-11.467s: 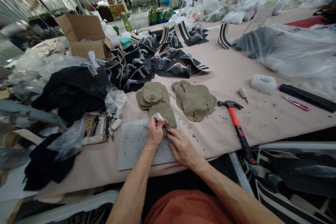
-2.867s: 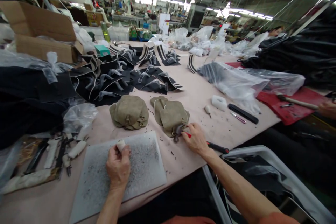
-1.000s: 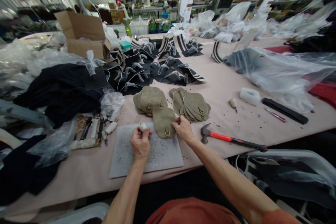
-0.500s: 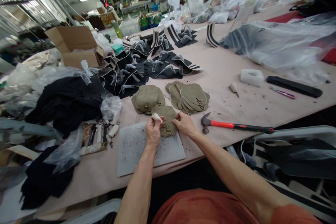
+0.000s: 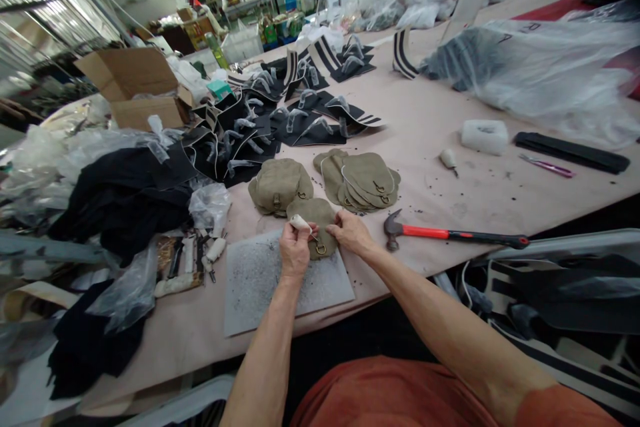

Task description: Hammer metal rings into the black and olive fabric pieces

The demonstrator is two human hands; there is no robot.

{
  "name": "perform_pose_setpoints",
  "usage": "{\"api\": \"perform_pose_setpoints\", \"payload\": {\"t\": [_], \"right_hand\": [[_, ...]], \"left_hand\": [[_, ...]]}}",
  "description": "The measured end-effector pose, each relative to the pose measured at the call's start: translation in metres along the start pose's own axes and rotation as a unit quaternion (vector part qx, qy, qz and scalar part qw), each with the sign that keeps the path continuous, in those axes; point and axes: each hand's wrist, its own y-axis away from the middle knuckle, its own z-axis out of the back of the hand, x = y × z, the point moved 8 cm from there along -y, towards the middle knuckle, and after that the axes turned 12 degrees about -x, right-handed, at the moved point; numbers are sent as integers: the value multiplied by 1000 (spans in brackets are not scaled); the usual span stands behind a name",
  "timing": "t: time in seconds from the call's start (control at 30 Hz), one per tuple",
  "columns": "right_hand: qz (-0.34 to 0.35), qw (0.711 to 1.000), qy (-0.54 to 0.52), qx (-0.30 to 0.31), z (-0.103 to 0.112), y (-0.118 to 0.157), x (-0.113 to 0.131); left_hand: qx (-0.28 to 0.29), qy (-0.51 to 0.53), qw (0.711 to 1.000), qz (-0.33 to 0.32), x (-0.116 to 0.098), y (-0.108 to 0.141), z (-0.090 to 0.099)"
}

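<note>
In the head view, my left hand (image 5: 295, 248) is closed around an awl-like tool with a white-wrapped handle (image 5: 301, 222). Its thin shaft points toward the brass ring on a rounded khaki fabric piece (image 5: 315, 213). Whether the tip touches the cloth I cannot tell. The right edge of that piece is pinched by my right hand (image 5: 351, 232), thumb against the fingers. Under the cloth and my left hand lies a speckled grey board (image 5: 260, 287). Just behind are two stacks of khaki pieces, a left one (image 5: 281, 181) and a right one (image 5: 370, 177) with metal clasps.
A claw hammer (image 5: 450, 233) lies right of my right hand. Farther right are a white-wrapped tool (image 5: 449, 160), a white block (image 5: 484, 137) and pink-handled tweezers (image 5: 547, 165). Dark striped pieces (image 5: 305, 123), an open cardboard box (image 5: 135, 83) and plastic bags (image 5: 545, 73) stand behind.
The view has shifted slightly. Both hands keep their holds on the tool and the khaki piece, with hardly any movement between them.
</note>
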Motion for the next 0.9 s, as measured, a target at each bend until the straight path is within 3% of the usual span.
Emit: {"api": "perform_pose_setpoints", "payload": {"t": [0.2, 0.3, 0.37, 0.53, 0.63, 0.73, 0.8, 0.87, 0.9], "right_hand": [[14, 1000, -14, 6, -1, 0, 2], [39, 999, -24, 20, 6, 6, 5], [68, 998, 10, 0, 23, 14, 0], [110, 958, 234, -120, 100, 36, -51], [103, 931, 336, -102, 130, 46, -94], [122, 934, 331, -52, 140, 54, -120], [86, 961, 261, -22, 143, 60, -130], [-32, 991, 130, 23, 140, 73, -140], [-118, 991, 40, 55, 134, 84, -145]], "left_hand": [[-61, -173, 974, -136, -15, 11, 5], [-22, -201, 961, -188, -22, 21, -3], [28, -188, 960, -205, -24, 25, -11], [58, -114, 981, -149, -25, 16, -11], [67, -84, 988, -113, -25, 10, -10], [77, -98, 984, -131, -28, 12, -12], [84, -112, 980, -145, -29, 14, -13], [92, -116, 978, -150, -29, 15, -15], [96, -115, 977, -150, -29, 15, -15]]}}
